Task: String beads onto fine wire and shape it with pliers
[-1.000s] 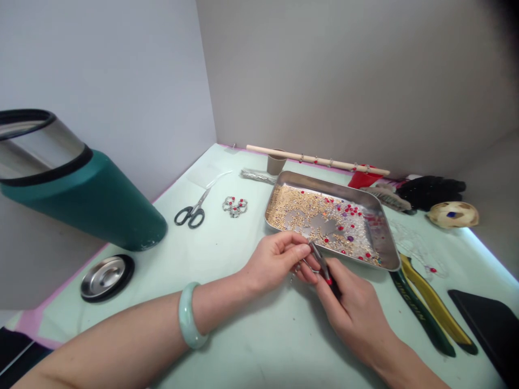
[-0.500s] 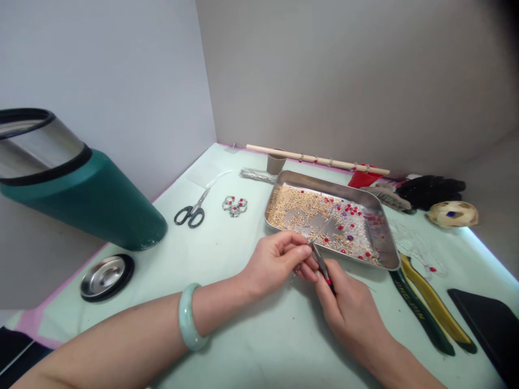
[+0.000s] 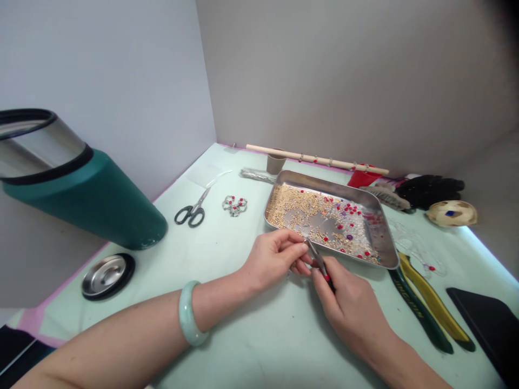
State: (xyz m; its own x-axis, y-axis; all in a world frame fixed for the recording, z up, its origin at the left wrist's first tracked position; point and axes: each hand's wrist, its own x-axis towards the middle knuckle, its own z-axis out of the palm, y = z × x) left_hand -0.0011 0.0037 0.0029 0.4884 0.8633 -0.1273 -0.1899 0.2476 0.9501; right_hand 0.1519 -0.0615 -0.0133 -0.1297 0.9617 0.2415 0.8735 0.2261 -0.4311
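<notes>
My left hand point(image 3: 275, 256), with a pale green bangle point(image 3: 190, 313) on its wrist, pinches a small piece too tiny to make out clearly, at the near edge of the metal tray point(image 3: 393, 254). My right hand point(image 3: 351, 302) is wrapped round small pliers point(image 3: 318, 260). Their tips meet my left thumb and fingertips. Gold, clear, red and purple beads point(image 3: 284, 202) lie in the tray. A wire ornament with red beads point(image 3: 234, 206) rests on the table, left of the tray.
Black-handled scissors point(image 3: 193, 210), a green bottle point(image 3: 89, 200) and its lid point(image 3: 107, 275) are on the left. Large green-yellow pliers point(image 3: 430, 308) and a black object point(image 3: 482, 324) lie right. A wooden rod point(image 3: 284, 154) spans a cup point(image 3: 276, 162) and a red container point(image 3: 364, 176) behind.
My left fingertips and the small pliers' tips have shifted slightly left. My lower left fingers have moved a little. The view has shifted very slightly.
</notes>
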